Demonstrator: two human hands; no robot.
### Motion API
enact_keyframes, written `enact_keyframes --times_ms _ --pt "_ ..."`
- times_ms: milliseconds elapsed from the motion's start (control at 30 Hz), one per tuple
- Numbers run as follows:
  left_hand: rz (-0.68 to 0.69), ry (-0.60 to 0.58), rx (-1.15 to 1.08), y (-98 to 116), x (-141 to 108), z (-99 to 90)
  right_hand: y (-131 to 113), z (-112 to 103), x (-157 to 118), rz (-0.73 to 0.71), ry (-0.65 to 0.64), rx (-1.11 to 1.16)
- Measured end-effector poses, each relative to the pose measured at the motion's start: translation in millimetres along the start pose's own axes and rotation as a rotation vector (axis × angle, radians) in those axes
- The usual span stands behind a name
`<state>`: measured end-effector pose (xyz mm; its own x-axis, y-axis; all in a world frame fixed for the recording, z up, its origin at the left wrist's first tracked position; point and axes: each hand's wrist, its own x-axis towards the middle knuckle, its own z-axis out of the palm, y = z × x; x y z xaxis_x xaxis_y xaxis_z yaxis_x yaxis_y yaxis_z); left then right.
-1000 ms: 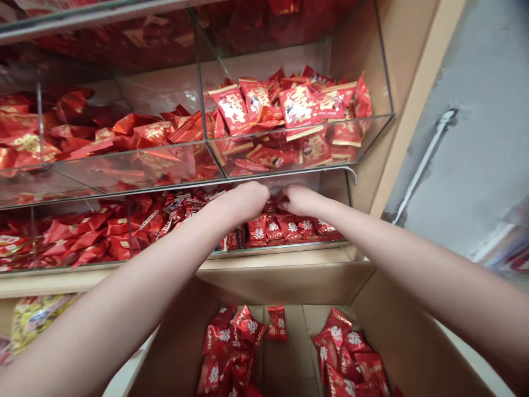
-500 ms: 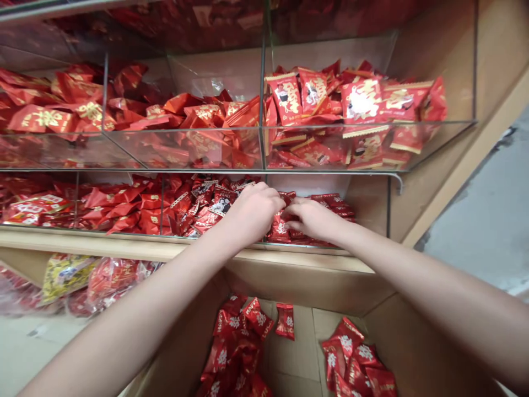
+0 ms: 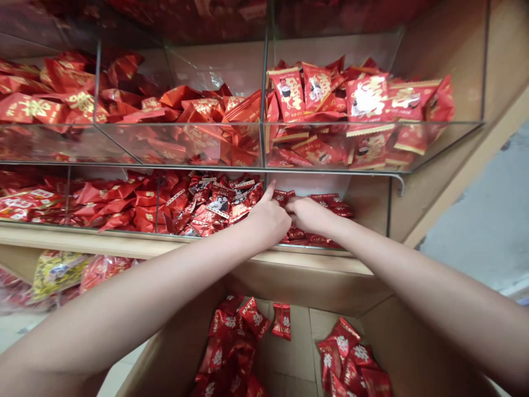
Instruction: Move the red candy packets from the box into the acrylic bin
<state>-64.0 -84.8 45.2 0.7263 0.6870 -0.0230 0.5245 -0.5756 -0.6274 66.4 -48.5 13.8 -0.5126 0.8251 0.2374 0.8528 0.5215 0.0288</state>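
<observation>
Both hands reach into the lower shelf's right-hand compartment, among small red wrapped candies (image 3: 330, 202). My left hand (image 3: 275, 219) is over the candies with one digit stretched upward and apart; its remaining fingers are largely hidden. Close against it, my right hand (image 3: 311, 214) has bent fingers closed low over the candies. Its fingertips are covered, so whatever they grip cannot be seen. Below the shelf edge, an opened cardboard box (image 3: 293, 353) holds red candy packets in a left heap (image 3: 225, 353) and a right heap (image 3: 351, 361), with a single candy (image 3: 281, 321) between them.
Clear dividers split the shelves into compartments of red-wrapped sweets. Larger red packets (image 3: 322, 94) fill the upper right one, behind a clear front panel (image 3: 198, 146). A wooden ledge (image 3: 103, 242) runs under the lower shelf. Bagged sweets (image 3: 58, 273) lie below it at left.
My left hand has shifted right and slightly down, and one digit now points up. My right hand has drawn its fingers in beside it. The view has moved slightly.
</observation>
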Motion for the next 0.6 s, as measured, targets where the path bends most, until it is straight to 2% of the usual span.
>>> enact_keyframes --times_ms 200,367,467,600 --pt "-0.009 -0.034 -0.033 1.2 4.3 -6.2 9.8 -6.8 -15.0 -0.003 -0.065 -0.013" --pt "-0.023 -0.042 -0.048 1.2 8.9 -4.5 1.3 -1.2 -15.6 0.025 -0.083 -0.036" --pt "-0.019 -0.045 -0.061 0.7 7.2 -6.4 1.8 -3.9 -13.7 0.044 -0.072 -0.041" --pt "-0.03 -0.05 -0.104 0.3 3.9 -10.2 16.5 -9.3 -5.3 0.103 -0.006 -0.053"
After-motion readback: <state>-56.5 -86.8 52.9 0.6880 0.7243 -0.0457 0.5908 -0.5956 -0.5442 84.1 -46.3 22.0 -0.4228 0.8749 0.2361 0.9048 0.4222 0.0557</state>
